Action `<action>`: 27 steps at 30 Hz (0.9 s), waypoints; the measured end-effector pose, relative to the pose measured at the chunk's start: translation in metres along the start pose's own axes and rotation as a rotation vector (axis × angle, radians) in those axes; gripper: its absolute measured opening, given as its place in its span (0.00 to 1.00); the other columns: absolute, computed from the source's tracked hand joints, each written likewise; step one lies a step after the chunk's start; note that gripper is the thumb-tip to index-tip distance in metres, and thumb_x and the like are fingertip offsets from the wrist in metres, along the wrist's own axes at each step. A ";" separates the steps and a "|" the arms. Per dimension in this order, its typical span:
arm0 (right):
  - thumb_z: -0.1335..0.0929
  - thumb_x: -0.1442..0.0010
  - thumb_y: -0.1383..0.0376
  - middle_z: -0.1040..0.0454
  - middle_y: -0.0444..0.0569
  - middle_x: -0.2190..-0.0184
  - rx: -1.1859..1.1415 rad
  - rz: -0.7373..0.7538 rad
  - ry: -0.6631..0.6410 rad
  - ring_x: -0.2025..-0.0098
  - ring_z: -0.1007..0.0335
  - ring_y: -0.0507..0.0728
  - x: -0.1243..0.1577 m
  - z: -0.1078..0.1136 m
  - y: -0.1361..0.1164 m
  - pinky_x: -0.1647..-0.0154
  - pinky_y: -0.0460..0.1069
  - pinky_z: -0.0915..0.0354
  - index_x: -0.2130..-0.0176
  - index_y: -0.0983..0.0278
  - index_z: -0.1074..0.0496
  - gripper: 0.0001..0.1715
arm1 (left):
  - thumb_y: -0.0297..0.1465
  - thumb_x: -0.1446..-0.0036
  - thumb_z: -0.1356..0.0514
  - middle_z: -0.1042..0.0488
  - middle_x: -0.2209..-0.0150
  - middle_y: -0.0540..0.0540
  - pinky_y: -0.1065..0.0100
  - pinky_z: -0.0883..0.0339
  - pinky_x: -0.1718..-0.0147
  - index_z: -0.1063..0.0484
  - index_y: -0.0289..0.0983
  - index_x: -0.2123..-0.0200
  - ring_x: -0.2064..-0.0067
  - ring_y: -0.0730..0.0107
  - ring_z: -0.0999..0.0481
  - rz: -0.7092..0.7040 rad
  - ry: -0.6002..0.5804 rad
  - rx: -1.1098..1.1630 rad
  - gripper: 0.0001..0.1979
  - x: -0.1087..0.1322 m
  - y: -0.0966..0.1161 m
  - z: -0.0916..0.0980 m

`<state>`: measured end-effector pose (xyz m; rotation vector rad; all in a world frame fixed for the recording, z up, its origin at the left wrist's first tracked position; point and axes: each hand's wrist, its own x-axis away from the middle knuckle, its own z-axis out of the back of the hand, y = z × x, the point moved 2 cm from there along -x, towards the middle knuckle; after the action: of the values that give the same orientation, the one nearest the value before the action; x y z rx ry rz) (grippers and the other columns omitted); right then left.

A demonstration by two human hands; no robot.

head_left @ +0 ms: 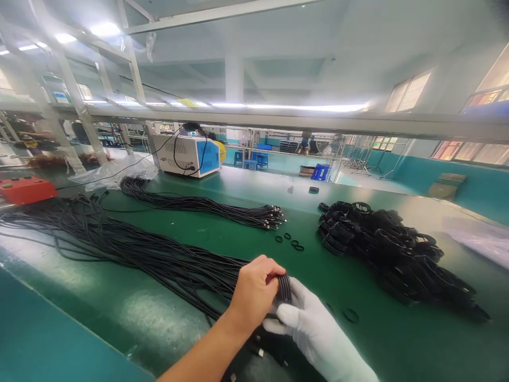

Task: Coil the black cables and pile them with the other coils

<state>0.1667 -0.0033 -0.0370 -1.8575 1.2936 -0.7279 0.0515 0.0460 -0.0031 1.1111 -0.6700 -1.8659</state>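
Observation:
A coiled black cable (283, 289) is gripped between my two hands above the green bench. My bare left hand (256, 286) has its fingers closed round the coil's left side. On the coil's other side, my right hand (300, 313) in a white glove is closed with its thumb in front. Behind and left of my hands runs a long bundle of loose black cables (159, 254). Below them, a few metal plugs (260, 352) show at the bench's near part. A thin black ring (350, 315) lies to the right of the glove.
A large pile of coiled cables (377, 239) covers the bench's right side. Farther back lies a second cable bundle (207, 207), with several small black rings (295, 243) near its plugs. A white-and-blue machine (186, 155) and a red box (27, 190) stand at left.

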 end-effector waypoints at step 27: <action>0.33 0.45 0.56 0.29 0.52 0.69 -0.032 -0.140 0.061 0.80 0.32 0.50 -0.010 0.010 0.014 0.87 0.43 0.34 0.62 0.70 0.32 0.20 | 0.27 0.55 0.38 0.25 0.61 0.46 0.67 0.36 0.60 0.26 0.36 0.58 0.59 0.65 0.29 0.353 -0.510 0.476 0.17 0.001 -0.030 0.017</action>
<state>0.1642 0.0062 -0.0546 -1.9812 1.2284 -0.8474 0.0247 0.0603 -0.0191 0.7173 -1.5577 -1.7224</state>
